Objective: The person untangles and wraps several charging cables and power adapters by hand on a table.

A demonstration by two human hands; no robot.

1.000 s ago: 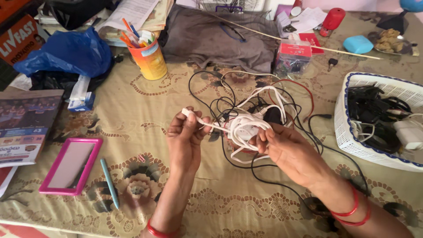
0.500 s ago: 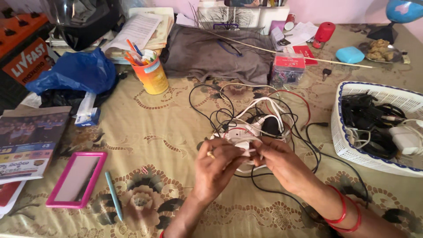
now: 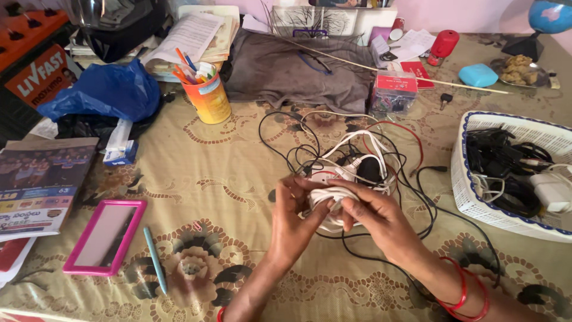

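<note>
— What are you on?
— Both my left hand [image 3: 293, 216] and right hand [image 3: 370, 218] grip the white cable [image 3: 331, 198], coiled mid-table by the tangle [image 3: 351, 156].
— Next?
— Probably tucking its loose end in.

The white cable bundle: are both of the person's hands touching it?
Touching. The head view shows the left hand and right hand wrapped around the white cable bundle.

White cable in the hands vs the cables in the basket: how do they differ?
The white cable is a small coil gripped by both the left hand and right hand; the basket cables lie loose, untouched. The held one is white; the basket's are mostly black, with a white charger among them. The held coil sits over the table's tangled cables; the others sit inside the white basket. Both are cords.
</note>
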